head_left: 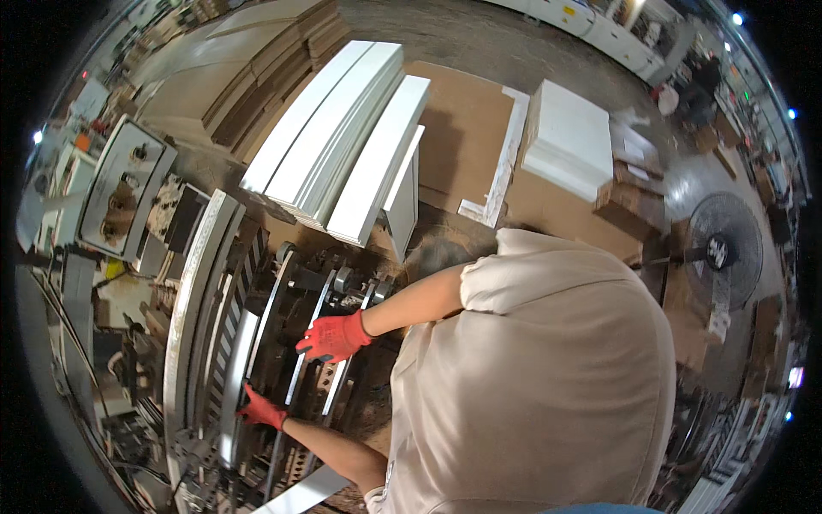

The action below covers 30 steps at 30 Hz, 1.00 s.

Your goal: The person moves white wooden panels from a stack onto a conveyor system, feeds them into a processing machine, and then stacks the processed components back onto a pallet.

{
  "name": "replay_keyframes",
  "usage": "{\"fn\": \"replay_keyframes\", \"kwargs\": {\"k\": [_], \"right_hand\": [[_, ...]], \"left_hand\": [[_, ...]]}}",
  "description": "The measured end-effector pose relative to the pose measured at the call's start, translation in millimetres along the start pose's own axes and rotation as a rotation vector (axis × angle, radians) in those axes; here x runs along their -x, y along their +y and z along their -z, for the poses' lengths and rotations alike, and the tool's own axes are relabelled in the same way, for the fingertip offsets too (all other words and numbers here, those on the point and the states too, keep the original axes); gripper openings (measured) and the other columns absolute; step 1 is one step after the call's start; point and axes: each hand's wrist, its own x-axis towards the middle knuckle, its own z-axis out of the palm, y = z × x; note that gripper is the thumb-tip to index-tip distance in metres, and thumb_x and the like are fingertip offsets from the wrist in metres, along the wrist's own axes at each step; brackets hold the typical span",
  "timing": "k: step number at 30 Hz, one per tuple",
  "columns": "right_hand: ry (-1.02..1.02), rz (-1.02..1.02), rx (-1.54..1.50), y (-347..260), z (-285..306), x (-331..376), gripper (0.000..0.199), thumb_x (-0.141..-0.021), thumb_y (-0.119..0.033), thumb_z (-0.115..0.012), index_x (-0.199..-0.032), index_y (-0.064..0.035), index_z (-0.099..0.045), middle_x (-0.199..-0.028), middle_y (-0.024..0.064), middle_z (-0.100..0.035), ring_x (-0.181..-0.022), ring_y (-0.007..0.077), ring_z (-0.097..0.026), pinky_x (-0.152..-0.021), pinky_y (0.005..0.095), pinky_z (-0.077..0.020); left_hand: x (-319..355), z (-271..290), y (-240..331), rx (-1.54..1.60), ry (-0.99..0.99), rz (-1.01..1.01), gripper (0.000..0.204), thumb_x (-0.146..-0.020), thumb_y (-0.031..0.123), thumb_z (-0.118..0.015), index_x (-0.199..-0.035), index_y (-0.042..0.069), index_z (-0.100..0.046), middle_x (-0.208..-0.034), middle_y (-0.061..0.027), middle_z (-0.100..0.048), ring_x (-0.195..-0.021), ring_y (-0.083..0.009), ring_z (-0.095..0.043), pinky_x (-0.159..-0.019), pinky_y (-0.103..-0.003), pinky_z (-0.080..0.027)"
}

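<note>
Both my hands wear red gloves and reach left onto a dark metal machine frame (pixel 282 283) with rollers and rails. My right hand (pixel 332 337) is curled over a slanted perforated metal bar (pixel 301 377) near the middle of the frame. Lower and further left, my left hand (pixel 261 411) grips the edge of a long pale rail (pixel 238 360) that runs along the machine's side. My beige short-sleeved shirt (pixel 539 385) fills the lower right and hides whatever lies beneath it.
A stack of long white panels (pixel 342 146) lies beyond the machine on brown cardboard sheets (pixel 462 128). A white block stack (pixel 565 137) sits further right. A standing fan (pixel 723 248) is at the right, and a control panel (pixel 124 188) at the left.
</note>
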Motion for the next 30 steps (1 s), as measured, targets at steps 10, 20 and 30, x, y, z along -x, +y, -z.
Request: {"fn": "replay_keyframes", "kwargs": {"k": [10,20,30], "right_hand": [[-0.054,-0.317,-0.03,-16,7,39,0.05,-0.087,-0.039,-0.062,-0.128,-0.0115,-0.055,-0.146,0.0137,-0.043,-0.107,0.0323,-0.059,-0.09,0.0438,-0.0475],[-0.058,-0.32,0.07,-11,-9,34,0.044,-0.087,-0.037,-0.061,-0.124,-0.0138,-0.06,-0.148,0.015,-0.041,-0.104,0.0343,-0.062,-0.086,0.0455,-0.0516],[-0.082,-0.322,0.045,-13,-3,35,0.038,-0.087,-0.032,-0.06,-0.12,-0.013,-0.06,-0.148,0.0149,-0.041,-0.096,0.0322,-0.064,-0.081,0.0441,-0.0523]], "left_hand": [[7,15,4,-0.021,-0.104,0.013,0.133,-0.065,0.08,-0.065,-0.151,-0.004,-0.009,-0.145,-0.0416,-0.02,-0.138,-0.0497,-0.026,-0.11,-0.054,-0.033],[-10,-13,-9,-0.102,0.051,-0.041,0.13,-0.064,0.083,-0.062,-0.149,-0.005,-0.02,-0.137,-0.0423,-0.031,-0.124,-0.0492,-0.045,-0.101,-0.054,-0.043],[14,10,6,0.007,-0.077,0.04,0.13,-0.066,0.078,-0.066,-0.154,0.001,-0.008,-0.146,-0.0402,-0.019,-0.136,-0.0487,-0.032,-0.107,-0.057,-0.036]]}}
